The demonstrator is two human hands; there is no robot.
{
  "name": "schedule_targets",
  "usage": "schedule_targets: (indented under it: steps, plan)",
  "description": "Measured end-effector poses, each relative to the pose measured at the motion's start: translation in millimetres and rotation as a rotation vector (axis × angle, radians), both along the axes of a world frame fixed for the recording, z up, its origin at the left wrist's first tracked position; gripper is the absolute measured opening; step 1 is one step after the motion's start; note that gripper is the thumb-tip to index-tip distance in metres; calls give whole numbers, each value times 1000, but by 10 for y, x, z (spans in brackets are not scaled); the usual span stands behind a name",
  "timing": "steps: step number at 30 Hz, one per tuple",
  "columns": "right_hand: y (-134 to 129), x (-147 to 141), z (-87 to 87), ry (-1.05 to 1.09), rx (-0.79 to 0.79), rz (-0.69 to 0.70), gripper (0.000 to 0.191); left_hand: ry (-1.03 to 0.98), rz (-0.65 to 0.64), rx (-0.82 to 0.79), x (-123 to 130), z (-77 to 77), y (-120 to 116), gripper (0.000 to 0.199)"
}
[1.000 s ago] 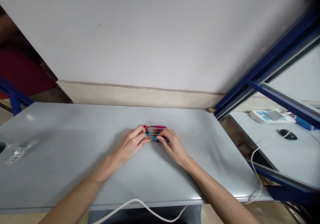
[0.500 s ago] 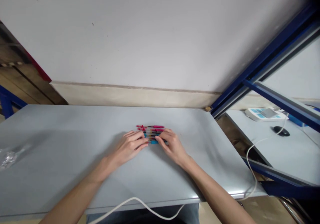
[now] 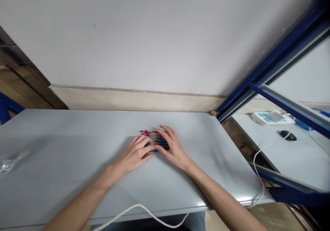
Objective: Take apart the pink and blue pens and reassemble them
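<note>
Several pens point(image 3: 160, 139) lie side by side in a close row on the grey table, running left to right. Red ends point(image 3: 145, 133) stick out at the far left of the row; blue and dark barrels lie nearer to me. My left hand point(image 3: 138, 151) is curled over the left ends of the nearer pens, its fingertips and thumb on them. Over the right ends, my right hand point(image 3: 175, 148) arches with thumb and forefinger wide apart, one at the near side and one at the far side. Its palm and fingers hide those pen ends.
The grey table point(image 3: 85, 148) meets a white wall at the back. Crumpled clear plastic point(image 3: 6, 165) lies at the left edge. A white cable point(image 3: 139, 205) loops at the front. Beyond a blue metal frame point(image 3: 283, 102) are a black mouse point(image 3: 288, 135) and a white device point(image 3: 270, 118).
My right hand has spread from a closer grip, its forefinger reaching to the far side of the row. The pens sit closer together. My left hand stays at their left ends.
</note>
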State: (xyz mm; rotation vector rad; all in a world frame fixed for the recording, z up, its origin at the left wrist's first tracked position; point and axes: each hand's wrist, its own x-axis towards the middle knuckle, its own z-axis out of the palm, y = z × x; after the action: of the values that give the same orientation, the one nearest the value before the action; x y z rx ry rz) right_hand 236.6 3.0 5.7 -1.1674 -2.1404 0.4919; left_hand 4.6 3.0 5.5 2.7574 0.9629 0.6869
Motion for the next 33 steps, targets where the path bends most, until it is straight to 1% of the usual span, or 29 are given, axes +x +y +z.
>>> schedule_targets:
  steps: [2, 5, 8, 10, 15, 18, 26, 33]
  plan:
    - [15, -2, -36, -42, -28, 19, 62, 2, 38, -23, -20, 29, 9, 35]
    - [71, 37, -93, -92, -62, 20, 73, -8, 82, -53, -68, 49, 41, 62]
    - [122, 83, -138, -132, -94, 15, 84, 14, 105, -58, -109, 13, 80, 85]
    - [136, 98, -150, -149, -117, 9, 86, 45, 110, -49, -126, -40, 103, 91]
    - [120, 88, -125, -152, -164, -2, 85, 120, 130, -32, -152, -184, 146, 87]
    - [108, 84, -107, -157, -185, -2, 83, 150, 145, -32, -164, -220, 159, 85]
    - [101, 69, -113, -151, -187, -3, 73, 178, 151, -87, -179, -221, 170, 76]
    - [102, 70, -115, -132, -204, -35, 69, 214, 146, -100, -161, -199, 161, 69]
